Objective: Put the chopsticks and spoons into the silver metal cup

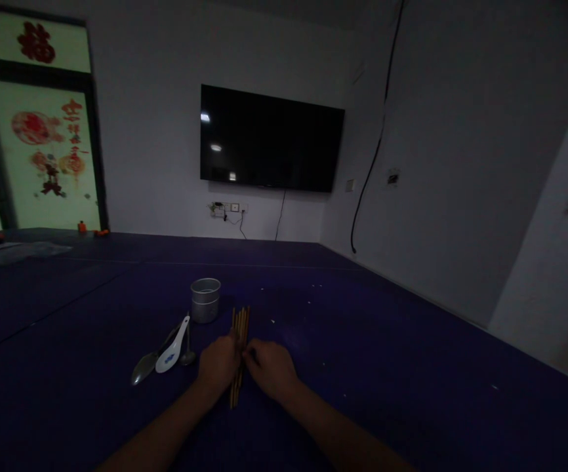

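A bundle of wooden chopsticks [241, 322] lies on the dark blue mat, pointing away from me. My left hand [218, 367] is curled against the bundle's left side, fingers closed on the sticks. My right hand [270, 368] presses in from the right, fingertips pinched at the sticks. Just beyond stands a small metal cup [205, 299]. Left of my hands lie a white ceramic spoon with a blue mark [172, 353] and metal spoons [144, 369]. The room is dim, so finger detail is faint.
The blue mat [387, 354] covers the whole floor area up to white walls at the right and back. A black television [270, 139] hangs on the far wall. A glass door with red paper decorations [42, 144] is at the left.
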A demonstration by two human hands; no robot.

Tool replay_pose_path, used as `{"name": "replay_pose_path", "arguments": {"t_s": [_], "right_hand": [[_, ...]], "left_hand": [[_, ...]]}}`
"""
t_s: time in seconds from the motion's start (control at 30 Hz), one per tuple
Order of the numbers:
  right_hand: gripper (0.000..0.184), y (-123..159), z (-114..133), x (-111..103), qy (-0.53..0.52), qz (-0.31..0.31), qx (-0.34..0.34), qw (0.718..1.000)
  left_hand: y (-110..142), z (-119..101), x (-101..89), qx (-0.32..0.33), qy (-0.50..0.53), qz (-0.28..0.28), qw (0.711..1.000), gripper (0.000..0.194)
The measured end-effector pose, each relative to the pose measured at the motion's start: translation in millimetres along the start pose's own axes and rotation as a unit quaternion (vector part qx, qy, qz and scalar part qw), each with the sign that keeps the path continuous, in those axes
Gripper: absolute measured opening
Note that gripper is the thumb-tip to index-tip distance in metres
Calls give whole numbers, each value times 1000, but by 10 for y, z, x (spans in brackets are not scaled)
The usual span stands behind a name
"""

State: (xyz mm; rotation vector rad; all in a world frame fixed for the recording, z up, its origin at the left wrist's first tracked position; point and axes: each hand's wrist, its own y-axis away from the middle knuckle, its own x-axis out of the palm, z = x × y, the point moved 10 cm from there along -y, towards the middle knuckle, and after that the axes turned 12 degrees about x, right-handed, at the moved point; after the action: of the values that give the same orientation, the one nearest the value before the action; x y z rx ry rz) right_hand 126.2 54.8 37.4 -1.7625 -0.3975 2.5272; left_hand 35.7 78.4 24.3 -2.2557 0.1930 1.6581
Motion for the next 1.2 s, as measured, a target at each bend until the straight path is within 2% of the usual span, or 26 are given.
{"name": "replay_pose_path", "arguments": {"t_s": [0.27,0.7,0.93,1.2], "right_hand": [[28,-4,23,31,-4,13,-19,1000],[29,6,26,73,48,22,-32,998],[31,9,29,68,38,22,-34,998],[34,16,51,71,59,36,-36,997]], "left_hand": [[-6,20,-2,8,-10,2,1000,30],[-13,-18,22,22,-29,5,999,38],[-24,-25,36,37,-35,1,999,39],[-13,-24,24,29,-59,8,998,35]]}}
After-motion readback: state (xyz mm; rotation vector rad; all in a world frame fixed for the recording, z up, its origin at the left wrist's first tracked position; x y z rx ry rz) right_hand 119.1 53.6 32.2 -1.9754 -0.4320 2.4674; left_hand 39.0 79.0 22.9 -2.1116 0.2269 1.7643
